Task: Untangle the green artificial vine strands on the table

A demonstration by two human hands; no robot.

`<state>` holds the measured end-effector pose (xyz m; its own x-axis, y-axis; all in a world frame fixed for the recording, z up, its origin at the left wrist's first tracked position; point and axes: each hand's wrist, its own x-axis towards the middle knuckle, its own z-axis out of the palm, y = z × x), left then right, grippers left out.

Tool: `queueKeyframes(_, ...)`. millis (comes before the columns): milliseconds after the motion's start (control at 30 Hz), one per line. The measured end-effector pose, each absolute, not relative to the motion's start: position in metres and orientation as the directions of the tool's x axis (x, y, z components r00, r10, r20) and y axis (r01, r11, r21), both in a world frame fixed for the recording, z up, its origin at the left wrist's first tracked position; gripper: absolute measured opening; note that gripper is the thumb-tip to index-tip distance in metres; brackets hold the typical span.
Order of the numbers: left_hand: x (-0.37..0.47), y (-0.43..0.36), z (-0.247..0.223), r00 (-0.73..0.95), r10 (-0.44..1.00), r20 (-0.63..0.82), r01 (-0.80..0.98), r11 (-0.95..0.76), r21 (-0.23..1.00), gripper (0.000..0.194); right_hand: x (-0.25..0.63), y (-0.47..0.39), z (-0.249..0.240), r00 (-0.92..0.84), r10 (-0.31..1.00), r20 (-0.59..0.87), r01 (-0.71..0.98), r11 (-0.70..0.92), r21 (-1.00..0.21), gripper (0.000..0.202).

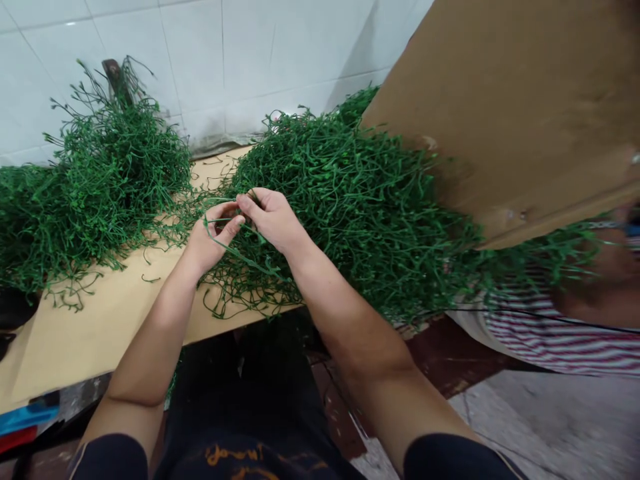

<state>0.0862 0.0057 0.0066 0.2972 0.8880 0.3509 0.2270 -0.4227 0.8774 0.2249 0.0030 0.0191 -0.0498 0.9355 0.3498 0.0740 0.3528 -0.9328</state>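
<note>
My left hand (pixel 216 233) and my right hand (pixel 265 212) meet over the table, fingertips almost touching. Between them is a thin green plastic stem (pixel 245 257), which loops past my left thumb and trails down to the right. The fingers of my left hand are pinched around it. My right thumb and forefinger are pressed together too, on green strands whose ends are partly hidden. Right behind and beside my right hand rises a big heap of green artificial stems (pixel 345 193) with small tips. Loose stems (pixel 250 293) lie scattered below my hands.
Another heap of green stems (pixel 115 173) stands on the left. Tan board (pixel 110 320) covers the table along a white tiled wall (pixel 200 60). A large brown panel (pixel 520 107) leans in at the right, above a person in a striped shirt (pixel 560 340).
</note>
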Motion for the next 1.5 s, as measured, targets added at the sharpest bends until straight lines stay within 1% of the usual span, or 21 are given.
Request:
queueKeyframes(67, 0.087, 0.006, 0.005, 0.279, 0.911, 0.304, 0.264, -0.377, 0.888, 0.029, 0.226, 0.002, 0.019, -0.026, 0.927, 0.373, 0.158, 0.372, -0.915, 0.046)
queueKeyframes(167, 0.085, 0.003, 0.006, 0.270, 0.925, 0.269, 0.310, -0.348, 0.885, 0.028, 0.229, 0.004, 0.017, 0.032, 0.889, 0.457, 0.302, 0.427, -0.852, 0.042)
queueKeyframes(233, 0.082, -0.006, 0.008, 0.276, 0.921, 0.274, 0.344, -0.361, 0.867, 0.026, 0.234, 0.011, 0.015, 0.074, 0.852, 0.519, 0.390, 0.454, -0.801, 0.040)
queueKeyframes(267, 0.080, -0.012, 0.010, 0.287, 0.917, 0.277, 0.368, -0.373, 0.852, 0.026, 0.239, 0.016, 0.014, 0.110, 0.835, 0.539, 0.421, 0.452, -0.786, 0.039)
queueKeyframes(333, 0.075, -0.026, 0.014, 0.325, 0.903, 0.282, 0.404, -0.402, 0.822, 0.027, 0.253, 0.028, 0.014, 0.236, 0.806, 0.544, 0.441, 0.410, -0.798, 0.039)
queueKeyframes(400, 0.069, -0.037, 0.015, 0.371, 0.888, 0.272, 0.424, -0.423, 0.801, 0.028, 0.267, 0.039, 0.014, 0.366, 0.782, 0.505, 0.402, 0.357, -0.843, 0.041)
queueKeyframes(467, 0.064, -0.038, 0.012, 0.369, 0.898, 0.240, 0.464, -0.402, 0.789, 0.028, 0.273, 0.042, 0.016, 0.394, 0.804, 0.445, 0.316, 0.336, -0.887, 0.042)
queueKeyframes(567, 0.060, -0.021, 0.003, 0.278, 0.938, 0.206, 0.598, -0.337, 0.727, 0.021, 0.261, 0.032, 0.023, 0.264, 0.908, 0.325, 0.153, 0.293, -0.944, 0.039)
queueKeyframes(633, 0.059, -0.008, -0.003, 0.232, 0.946, 0.226, 0.695, -0.324, 0.642, 0.028, 0.246, 0.021, 0.028, 0.161, 0.962, 0.223, 0.070, 0.214, -0.974, 0.035)
queueKeyframes(700, 0.060, 0.000, -0.007, 0.210, 0.934, 0.289, 0.737, -0.346, 0.581, 0.037, 0.234, 0.012, 0.032, 0.116, 0.986, 0.119, 0.007, 0.119, -0.993, 0.030)
queueKeyframes(767, 0.061, 0.000, -0.007, 0.213, 0.907, 0.364, 0.703, -0.401, 0.588, 0.040, 0.229, 0.008, 0.034, 0.099, 0.995, 0.031, -0.038, 0.035, -0.999, 0.024)
queueKeyframes(867, 0.068, -0.005, -0.004, 0.269, 0.871, 0.411, 0.533, -0.490, 0.690, 0.040, 0.227, 0.005, 0.035, 0.040, 0.999, -0.021, -0.049, -0.019, -0.999, 0.020)
queueKeyframes(967, 0.079, -0.008, -0.001, 0.320, 0.867, 0.382, 0.310, -0.477, 0.823, 0.042, 0.225, 0.002, 0.037, 0.001, 1.000, 0.008, -0.026, 0.008, -1.000, 0.022)
queueKeyframes(1067, 0.090, -0.007, 0.000, 0.349, 0.888, 0.299, 0.201, -0.382, 0.902, 0.048, 0.223, -0.001, 0.038, 0.002, 0.999, 0.053, -0.009, 0.053, -0.999, 0.023)
queueKeyframes(1133, 0.094, -0.007, 0.000, 0.339, 0.902, 0.266, 0.200, -0.345, 0.917, 0.038, 0.224, -0.001, 0.037, 0.009, 0.997, 0.082, 0.019, 0.082, -0.996, 0.023)
queueKeyframes(1200, 0.095, -0.006, -0.001, 0.298, 0.914, 0.276, 0.200, -0.342, 0.918, 0.026, 0.226, -0.001, 0.035, 0.024, 0.994, 0.107, 0.049, 0.106, -0.993, 0.023)
queueKeyframes(1267, 0.095, -0.006, 0.000, 0.256, 0.918, 0.303, 0.198, -0.357, 0.913, 0.028, 0.229, 0.000, 0.032, 0.030, 0.993, 0.117, 0.053, 0.115, -0.992, 0.023)
queueKeyframes(1333, 0.093, -0.007, 0.001, 0.256, 0.916, 0.309, 0.213, -0.365, 0.906, 0.028, 0.230, 0.001, 0.030, 0.028, 0.993, 0.115, 0.034, 0.114, -0.993, 0.022)
queueKeyframes(1433, 0.092, -0.010, 0.002, 0.283, 0.913, 0.294, 0.289, -0.373, 0.882, 0.028, 0.229, 0.003, 0.031, 0.036, 0.995, 0.091, -0.009, 0.091, -0.996, 0.025)
queueKeyframes(1500, 0.092, -0.014, 0.002, 0.270, 0.912, 0.309, 0.344, -0.391, 0.854, 0.029, 0.226, 0.006, 0.032, 0.051, 0.996, 0.068, -0.030, 0.070, -0.997, 0.027)
